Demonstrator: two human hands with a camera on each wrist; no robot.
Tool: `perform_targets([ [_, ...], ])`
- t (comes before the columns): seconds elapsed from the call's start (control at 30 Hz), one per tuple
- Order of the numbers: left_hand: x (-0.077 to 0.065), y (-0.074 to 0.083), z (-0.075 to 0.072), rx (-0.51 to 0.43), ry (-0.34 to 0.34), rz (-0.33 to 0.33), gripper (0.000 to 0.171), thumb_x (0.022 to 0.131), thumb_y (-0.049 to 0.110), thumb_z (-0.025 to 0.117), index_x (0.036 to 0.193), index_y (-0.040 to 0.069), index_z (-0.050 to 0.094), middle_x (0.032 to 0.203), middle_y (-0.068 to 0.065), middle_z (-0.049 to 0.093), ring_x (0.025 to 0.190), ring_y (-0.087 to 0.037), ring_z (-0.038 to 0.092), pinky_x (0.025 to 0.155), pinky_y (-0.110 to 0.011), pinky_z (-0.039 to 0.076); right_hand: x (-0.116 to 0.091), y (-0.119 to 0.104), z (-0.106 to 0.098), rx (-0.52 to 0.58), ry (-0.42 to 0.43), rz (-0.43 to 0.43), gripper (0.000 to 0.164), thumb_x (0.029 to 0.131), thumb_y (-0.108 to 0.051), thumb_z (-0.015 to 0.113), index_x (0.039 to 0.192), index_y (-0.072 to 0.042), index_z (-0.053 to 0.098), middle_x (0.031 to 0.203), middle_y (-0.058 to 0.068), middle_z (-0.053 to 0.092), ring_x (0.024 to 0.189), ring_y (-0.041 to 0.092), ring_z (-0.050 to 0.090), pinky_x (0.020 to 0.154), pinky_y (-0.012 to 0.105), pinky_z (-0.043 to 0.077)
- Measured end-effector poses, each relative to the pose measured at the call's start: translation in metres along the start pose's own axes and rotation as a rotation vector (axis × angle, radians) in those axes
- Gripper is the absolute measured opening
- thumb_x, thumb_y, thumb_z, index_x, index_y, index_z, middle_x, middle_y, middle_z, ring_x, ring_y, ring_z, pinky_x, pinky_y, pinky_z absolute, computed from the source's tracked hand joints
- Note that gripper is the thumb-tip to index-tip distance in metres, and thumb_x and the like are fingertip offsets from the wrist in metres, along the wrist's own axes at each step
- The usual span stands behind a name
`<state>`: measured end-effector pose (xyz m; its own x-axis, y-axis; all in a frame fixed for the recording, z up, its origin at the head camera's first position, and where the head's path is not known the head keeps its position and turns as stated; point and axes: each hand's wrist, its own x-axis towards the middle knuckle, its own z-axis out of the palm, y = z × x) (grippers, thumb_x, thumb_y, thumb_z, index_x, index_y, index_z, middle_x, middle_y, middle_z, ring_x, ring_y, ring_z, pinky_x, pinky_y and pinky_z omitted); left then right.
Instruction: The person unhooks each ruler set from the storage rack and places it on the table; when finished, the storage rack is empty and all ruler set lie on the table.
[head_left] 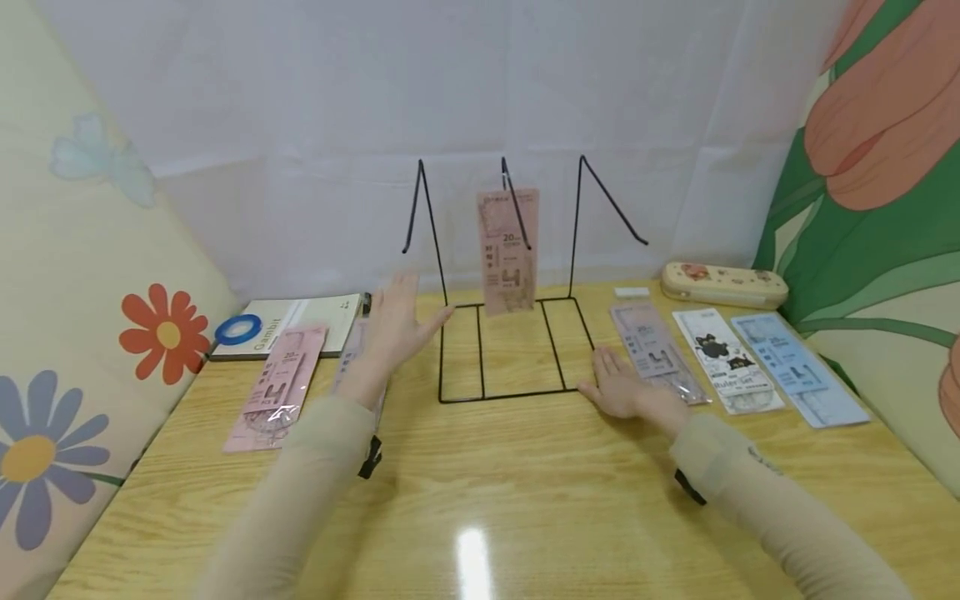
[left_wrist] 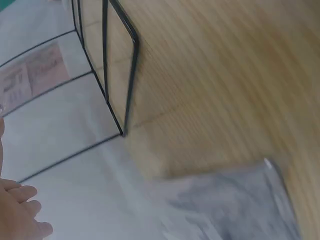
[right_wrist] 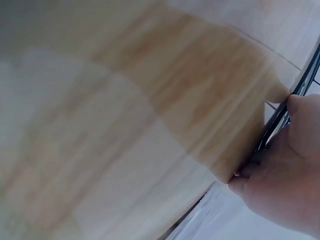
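Observation:
A black wire display rack (head_left: 500,397) with three upright hooks stands on the table. From its middle hook hangs a pink ruler-set packet (head_left: 508,258). My left hand (head_left: 393,321) is raised just left of the rack, fingers extended and thumb spread toward the frame, holding nothing. It hovers above a purple packet (head_left: 351,354), which it partly hides. My right hand (head_left: 621,387) rests at the front right corner of the rack's base, thumb and fingers against the wire (right_wrist: 272,122). Those fingers look mostly straight; their tips are partly hidden in the right wrist view.
At left lie a pink packet (head_left: 281,387), a notebook (head_left: 247,350) and a blue tape ring (head_left: 238,329). At right are a purple packet (head_left: 652,350), a white ruler set (head_left: 723,354), a blue packet (head_left: 798,367), an eraser (head_left: 632,292) and a pencil case (head_left: 723,286).

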<state>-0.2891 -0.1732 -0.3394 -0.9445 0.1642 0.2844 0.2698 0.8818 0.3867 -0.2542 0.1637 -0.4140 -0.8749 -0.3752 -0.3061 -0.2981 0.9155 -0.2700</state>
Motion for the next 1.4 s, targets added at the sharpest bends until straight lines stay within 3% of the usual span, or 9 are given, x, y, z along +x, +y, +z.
perform_targets([
  [0.07, 0.008, 0.009, 0.008, -0.037, -0.025, -0.006, 0.085, 0.092, 0.052, 0.052, 0.149, 0.000, 0.017, 0.154, -0.023, 0.021, 0.143, -0.037, 0.019, 0.117, -0.053, 0.009, -0.001, 0.000, 0.000, -0.002, 0.003, 0.003, 0.073, 0.103, -0.039, 0.023, 0.144, 0.015, -0.003, 0.152, 0.033, -0.009, 0.143, 0.044, -0.007, 0.117, 0.052, 0.003],
  [0.23, 0.024, 0.026, 0.022, -0.233, -0.090, -0.040, 0.088, 0.090, 0.054, 0.053, 0.151, 0.004, 0.013, 0.155, -0.020, 0.021, 0.142, -0.037, 0.023, 0.115, -0.051, 0.021, -0.002, -0.001, -0.002, 0.005, 0.005, 0.007, 0.074, 0.103, -0.041, 0.023, 0.144, 0.015, -0.004, 0.152, 0.032, -0.010, 0.143, 0.044, -0.008, 0.118, 0.052, 0.003],
  [0.37, 0.032, 0.035, 0.033, -0.399, -0.124, -0.082, 0.090, 0.089, 0.054, 0.055, 0.152, 0.006, 0.011, 0.157, -0.015, 0.015, 0.145, -0.032, 0.018, 0.116, -0.049, 0.019, -0.001, -0.002, -0.001, 0.000, 0.001, 0.017, 0.073, 0.103, -0.040, 0.023, 0.144, 0.014, -0.004, 0.152, 0.032, -0.010, 0.143, 0.043, -0.008, 0.118, 0.051, 0.002],
  [0.57, 0.043, 0.042, 0.050, -0.530, -0.112, -0.147, 0.085, 0.088, 0.045, 0.062, 0.150, 0.006, 0.018, 0.156, -0.014, 0.023, 0.144, -0.030, 0.022, 0.116, -0.046, 0.023, -0.001, -0.003, 0.002, -0.012, 0.015, 0.012, 0.073, 0.103, -0.038, 0.026, 0.144, 0.015, -0.002, 0.152, 0.033, -0.007, 0.142, 0.045, -0.005, 0.117, 0.052, 0.005],
  [0.83, 0.053, 0.044, 0.070, -0.731, -0.047, -0.152, 0.061, 0.089, 0.024, 0.066, 0.142, 0.009, 0.039, 0.145, -0.011, 0.043, 0.136, -0.027, 0.038, 0.111, -0.044, 0.033, 0.002, 0.002, 0.004, 0.002, 0.024, 0.003, 0.071, 0.104, -0.036, 0.026, 0.144, 0.016, -0.001, 0.152, 0.033, -0.006, 0.143, 0.045, -0.005, 0.118, 0.051, 0.005],
  [0.97, 0.055, 0.049, 0.075, -0.766, -0.034, -0.173, 0.054, 0.090, 0.016, 0.065, 0.138, 0.007, 0.043, 0.134, -0.016, 0.054, 0.127, -0.029, 0.048, 0.106, -0.044, 0.040, 0.002, 0.001, 0.002, 0.005, 0.026, -0.003, 0.070, 0.104, -0.035, 0.027, 0.144, 0.016, 0.000, 0.152, 0.034, -0.006, 0.143, 0.045, -0.005, 0.118, 0.051, 0.005],
  [1.2, 0.058, 0.061, 0.076, -0.732, 0.032, -0.122, 0.037, 0.091, 0.012, 0.062, 0.126, 0.005, 0.055, 0.123, -0.015, 0.060, 0.115, -0.027, 0.054, 0.097, -0.042, 0.046, 0.003, 0.001, 0.001, -0.008, 0.027, -0.001, 0.070, 0.104, -0.035, 0.026, 0.144, 0.016, -0.001, 0.152, 0.033, -0.007, 0.143, 0.045, -0.005, 0.118, 0.051, 0.005],
  [1.4, 0.058, 0.069, 0.077, -0.738, 0.080, -0.176, 0.030, 0.091, 0.010, 0.061, 0.120, 0.001, 0.060, 0.118, -0.017, 0.064, 0.108, -0.029, 0.061, 0.090, -0.037, 0.052, 0.003, 0.001, 0.002, -0.014, 0.017, -0.002, 0.072, 0.103, -0.038, 0.024, 0.144, 0.016, -0.001, 0.152, 0.033, -0.007, 0.143, 0.045, -0.005, 0.118, 0.051, 0.004],
])
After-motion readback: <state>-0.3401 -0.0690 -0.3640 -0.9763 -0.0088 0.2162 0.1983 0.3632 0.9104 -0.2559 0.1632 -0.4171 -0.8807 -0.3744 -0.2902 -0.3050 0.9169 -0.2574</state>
